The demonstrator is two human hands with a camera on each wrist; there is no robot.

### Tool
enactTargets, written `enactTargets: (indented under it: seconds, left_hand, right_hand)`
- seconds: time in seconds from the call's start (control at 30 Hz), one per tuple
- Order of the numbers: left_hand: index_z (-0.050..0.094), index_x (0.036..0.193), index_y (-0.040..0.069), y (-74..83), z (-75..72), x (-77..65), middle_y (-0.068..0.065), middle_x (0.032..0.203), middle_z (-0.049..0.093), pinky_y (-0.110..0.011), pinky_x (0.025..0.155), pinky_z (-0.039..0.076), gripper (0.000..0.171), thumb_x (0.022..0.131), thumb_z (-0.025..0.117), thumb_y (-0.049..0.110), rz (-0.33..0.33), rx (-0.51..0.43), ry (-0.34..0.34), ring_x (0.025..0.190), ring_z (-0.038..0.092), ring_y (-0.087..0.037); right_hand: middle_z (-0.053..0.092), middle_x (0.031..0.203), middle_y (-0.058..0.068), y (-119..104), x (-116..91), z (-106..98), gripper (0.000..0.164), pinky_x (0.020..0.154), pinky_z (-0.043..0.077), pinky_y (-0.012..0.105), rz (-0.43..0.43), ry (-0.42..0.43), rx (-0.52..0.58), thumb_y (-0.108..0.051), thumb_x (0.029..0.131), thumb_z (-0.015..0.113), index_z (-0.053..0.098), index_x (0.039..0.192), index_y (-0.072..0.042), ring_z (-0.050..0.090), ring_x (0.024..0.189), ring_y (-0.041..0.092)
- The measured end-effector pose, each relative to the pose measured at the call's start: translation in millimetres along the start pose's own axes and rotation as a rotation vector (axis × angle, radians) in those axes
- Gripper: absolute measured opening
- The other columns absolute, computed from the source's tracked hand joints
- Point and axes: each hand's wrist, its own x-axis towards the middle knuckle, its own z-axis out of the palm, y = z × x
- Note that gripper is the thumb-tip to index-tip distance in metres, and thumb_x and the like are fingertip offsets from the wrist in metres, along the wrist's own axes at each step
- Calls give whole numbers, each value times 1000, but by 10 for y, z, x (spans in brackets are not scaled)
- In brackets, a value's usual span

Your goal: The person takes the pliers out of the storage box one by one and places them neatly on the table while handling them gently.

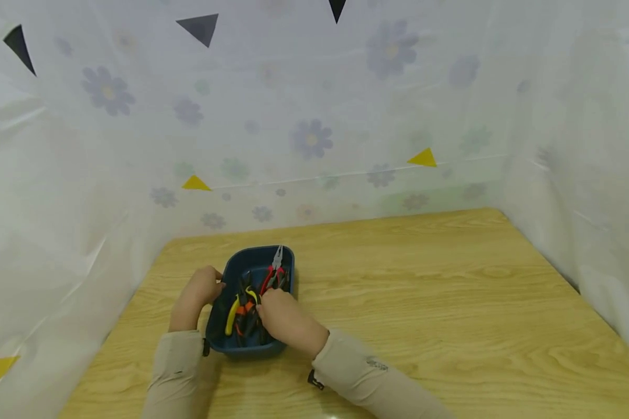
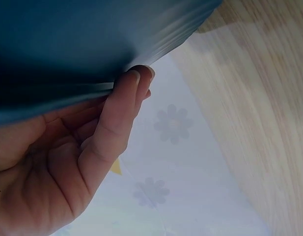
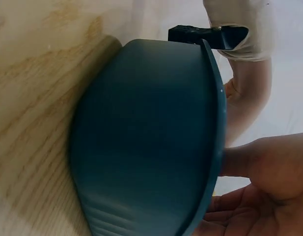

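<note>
A dark blue plastic bin (image 1: pixel 251 352) stands on the table with several pliers in it. My left hand (image 1: pixel 201 291) grips its left rim; in the left wrist view the fingers (image 2: pixel 112 118) bend up against the edge. My right hand (image 1: pixel 285 320) reaches over the right rim into the bin. Its fingertips are among the tools, and what they hold is hidden. Close to them lie pliers with yellow handles (image 1: pixel 232 316) and an orange-and-black handled tool (image 1: pixel 248 308). Red-handled pliers (image 1: pixel 276 262) lean toward the far right corner, jaws up. From the right wrist, the bin wall (image 3: pixel 146 137) hides the tools.
The wood-grain table (image 1: pixel 424 302) extends to the right of the bin. A pale flowered sheet (image 1: pixel 314 105) hangs behind it and along both sides, with yellow and dark triangles on it. Black straps (image 1: pixel 315 379) show at the sleeve cuffs.
</note>
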Motion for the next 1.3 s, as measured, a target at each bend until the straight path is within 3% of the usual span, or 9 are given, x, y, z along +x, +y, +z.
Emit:
enactTargets:
  seconds: [0.17,0.33,0.57,0.73,0.83,0.97,1.1,1.3]
  left_hand:
    - [61,110,-21,9,-3,0,-35,107,62,-44,74,57,27,92,57,-1,0,-13,2,87,66,-38]
    - [62,109,-21,10,-4,-2,-35,106,63,-45,77,56,26,91,57,-1,7,-6,6,91,65,-41]
    - [62,109,-21,16,-5,-15,-35,107,62,-48,81,55,26,91,58,-1,4,-1,10,99,62,-45]
    - [60,111,-21,5,-8,-34,-36,109,61,-43,74,57,28,92,57,-1,-16,-18,-4,88,66,-39]
    - [60,111,-21,-5,-7,-42,-36,108,61,-41,71,57,28,92,57,-2,-23,-18,-6,83,67,-36]
    - [62,109,-21,-13,2,-36,-35,105,63,-42,73,56,27,91,58,-1,-10,-2,13,85,66,-37]
    - [62,109,-20,-15,9,-31,-34,105,64,-43,72,56,27,92,58,0,-11,-10,21,83,66,-35]
    - [61,111,-20,-10,16,-46,-34,107,63,-41,70,56,27,92,57,0,-34,-30,17,82,66,-33]
  right_hand:
    - [49,58,2,-13,22,57,35,37,35,19,5,47,-84,-21,98,59,61,66,-6,45,41,8]
    - [54,59,5,-39,30,110,39,36,37,18,17,76,-165,-27,96,60,62,63,-6,51,43,11]
    - [63,77,10,-93,65,186,38,49,52,23,52,70,-262,-32,97,56,72,78,-3,62,61,16]
    - [63,83,12,-114,59,212,39,55,55,25,63,72,-264,-34,96,56,73,87,0,64,67,19]
    - [62,81,10,-120,45,235,46,57,55,23,63,88,-328,-44,91,60,73,84,-1,64,68,19]
    - [59,76,7,-132,45,289,58,54,54,20,125,125,-427,-59,79,66,69,84,-1,62,65,15]
    - [55,70,5,-139,60,335,62,50,52,18,170,170,-482,-63,74,67,66,85,-1,60,60,13]
    - [55,68,6,-141,64,382,66,48,51,19,216,213,-467,-65,70,68,63,84,-1,59,59,13]
